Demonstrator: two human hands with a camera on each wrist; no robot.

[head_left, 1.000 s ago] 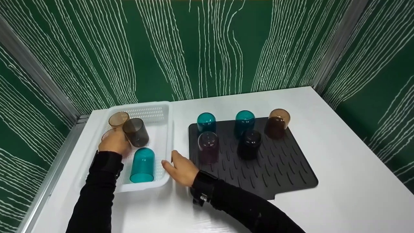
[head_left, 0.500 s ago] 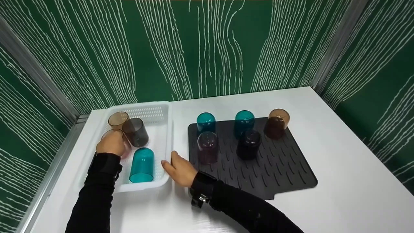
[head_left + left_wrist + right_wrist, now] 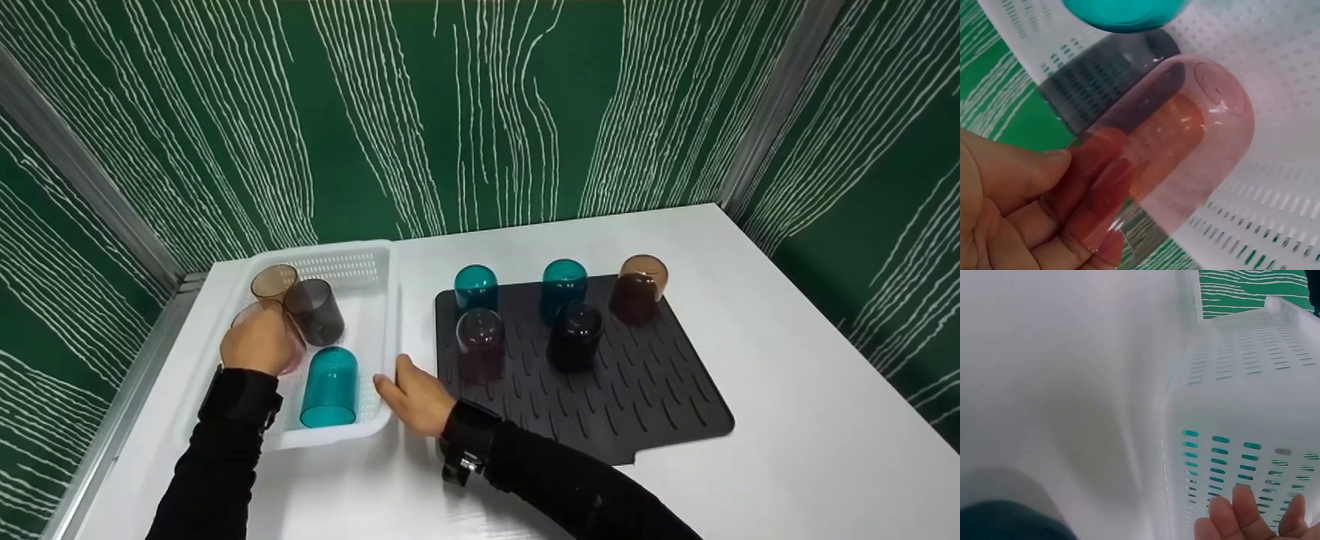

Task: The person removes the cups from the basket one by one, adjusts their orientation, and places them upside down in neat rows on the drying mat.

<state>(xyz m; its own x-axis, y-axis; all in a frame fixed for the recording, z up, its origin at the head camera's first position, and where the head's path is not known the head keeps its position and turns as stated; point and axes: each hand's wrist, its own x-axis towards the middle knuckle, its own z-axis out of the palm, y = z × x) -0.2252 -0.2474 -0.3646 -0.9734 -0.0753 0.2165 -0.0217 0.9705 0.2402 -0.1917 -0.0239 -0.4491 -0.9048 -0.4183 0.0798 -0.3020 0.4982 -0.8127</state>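
My left hand (image 3: 257, 341) reaches into the white basket (image 3: 394, 315) and pinches a clear pink cup (image 3: 1213, 129) near its open rim. In the left wrist view the thumb is outside the cup, and several fingers show through its wall. Beside it in the basket are an amber cup (image 3: 274, 280), a grey cup (image 3: 315, 311) and a teal cup (image 3: 330, 386), which lies on its side. My right hand (image 3: 420, 396) is at the basket's right side, its thumb at the rim. Its fingertips (image 3: 1244, 495) are by the slotted outer wall; firm contact cannot be told.
A dark ridged drying mat (image 3: 637, 397) lies right of the basket. Upside down along its back and left part stand two teal cups (image 3: 476, 285), a purple-tinted cup (image 3: 481, 345), a very dark cup (image 3: 576, 337) and an amber cup (image 3: 641, 281). Green walls border the white table (image 3: 810, 420).
My left hand has shifted slightly left and toward me at the pink cup. My right hand stays at the basket's side, and the cups on the mat keep their places.
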